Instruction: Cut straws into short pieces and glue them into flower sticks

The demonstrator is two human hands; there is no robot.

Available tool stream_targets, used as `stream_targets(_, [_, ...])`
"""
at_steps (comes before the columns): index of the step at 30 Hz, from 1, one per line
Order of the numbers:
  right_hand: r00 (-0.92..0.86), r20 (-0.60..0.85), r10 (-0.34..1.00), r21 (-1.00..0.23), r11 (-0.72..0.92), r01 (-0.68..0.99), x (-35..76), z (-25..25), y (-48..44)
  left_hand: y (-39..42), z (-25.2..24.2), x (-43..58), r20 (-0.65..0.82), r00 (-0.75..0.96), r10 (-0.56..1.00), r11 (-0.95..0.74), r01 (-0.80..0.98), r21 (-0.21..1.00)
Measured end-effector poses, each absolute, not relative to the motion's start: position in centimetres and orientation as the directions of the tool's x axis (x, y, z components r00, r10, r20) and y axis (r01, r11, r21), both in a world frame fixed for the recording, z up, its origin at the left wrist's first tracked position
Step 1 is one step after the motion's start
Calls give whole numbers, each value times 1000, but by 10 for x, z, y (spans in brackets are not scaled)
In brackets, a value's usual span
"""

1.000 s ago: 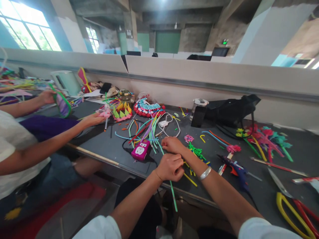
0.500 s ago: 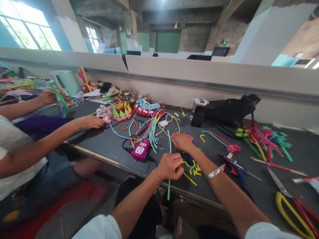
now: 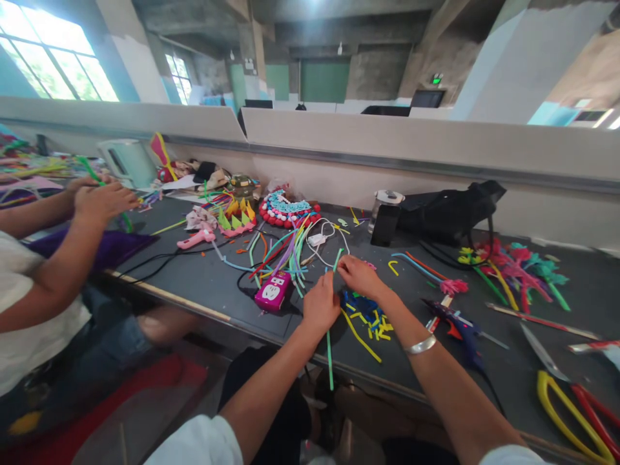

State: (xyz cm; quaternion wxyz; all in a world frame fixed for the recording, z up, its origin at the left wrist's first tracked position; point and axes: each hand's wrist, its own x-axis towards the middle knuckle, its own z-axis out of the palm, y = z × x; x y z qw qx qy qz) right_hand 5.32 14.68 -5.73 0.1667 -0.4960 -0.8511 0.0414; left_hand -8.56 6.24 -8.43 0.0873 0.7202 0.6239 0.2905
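A light green pipe cleaner (image 3: 330, 361) runs up through my hands, its lower end hanging past the table's front edge. My left hand (image 3: 321, 301) is closed on it around the middle. Close by, the fingers of my right hand (image 3: 357, 275) pinch it near the upper end, which sticks out above them. Short yellow and blue pieces (image 3: 375, 321) lie under my right forearm, with a long yellow pipe cleaner (image 3: 361, 340) beside them. A purple box (image 3: 274, 292) sits left of my left hand, below a bundle of coloured pipe cleaners (image 3: 290, 248).
At the left, another person's hands (image 3: 104, 197) hold a green strip. A pink glue gun (image 3: 196, 239) lies near them. To my right are a dark blue glue gun (image 3: 460, 332), large scissors (image 3: 547, 361), pipe-cleaner flowers (image 3: 520, 268), a black bag (image 3: 445, 213) and a phone (image 3: 385, 226).
My left hand has moved up the pipe cleaner, close to my right hand. The other person's near hand has left the pink glue gun and joined their far hand.
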Motion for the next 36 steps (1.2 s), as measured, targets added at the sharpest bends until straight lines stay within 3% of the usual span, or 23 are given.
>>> stream_targets(8, [-174,315,933,-332,280,901,93,-61,158,63,-83,-90,493,-101,864,-241,778,581])
stream_targets(13, [-103,329,939,-354,224,908,100,-57,157,66,-80,-97,639,-243,730,-329,695,640])
stream_targets(17, [-182,307,934,-340,287,896,85,-52,153,66,-79,-104,702,-359,615,-420,604,677])
stream_targets(26, [-616,67,785,-231,612,756,13,-45,132,65,-77,-111,710,-422,564,-468,545,696])
stream_targets(31, [-640,0,769,-106,636,764,-2,-49,124,65,-76,-111,717,-398,572,-475,553,685])
stream_targets(36, [-549,56,834,26,548,836,13,-45,140,63,-75,-109,737,-336,587,-496,571,654])
